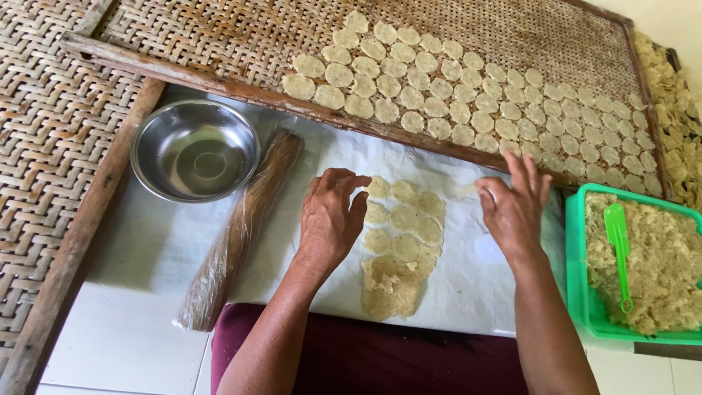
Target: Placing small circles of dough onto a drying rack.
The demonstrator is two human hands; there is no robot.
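Single head view, looking steeply down, close over worktop

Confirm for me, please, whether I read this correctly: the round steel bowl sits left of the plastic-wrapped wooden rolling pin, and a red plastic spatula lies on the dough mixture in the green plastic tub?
Nearly. In the head view the plastic spatula is green, not red. The rest holds: the round steel bowl sits left of the plastic-wrapped wooden rolling pin, and the spatula lies on the dough mixture in the green plastic tub.
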